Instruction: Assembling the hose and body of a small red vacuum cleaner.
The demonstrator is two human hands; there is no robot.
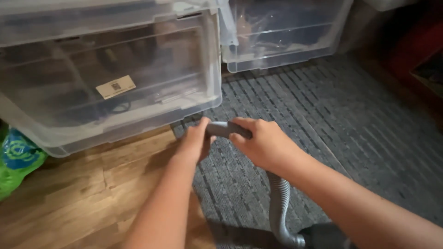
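Observation:
Both of my hands grip the dark grey tube end of a vacuum hose (226, 128) just above the edge of a grey ribbed rug (323, 120). My left hand (197, 138) wraps the front tip of the tube. My right hand (262, 143) closes over the tube behind it. The ribbed grey hose (279, 207) drops from under my right hand down to a dark vacuum body (325, 236) at the bottom edge. The tube tip points toward the base of a large clear plastic storage bin (110, 78).
A second clear bin (281, 32) stands behind on the rug. Wooden floor (78, 193) lies at the left. A green and blue bag (16, 159) sits at the far left. Red furniture (417, 50) is at the right edge.

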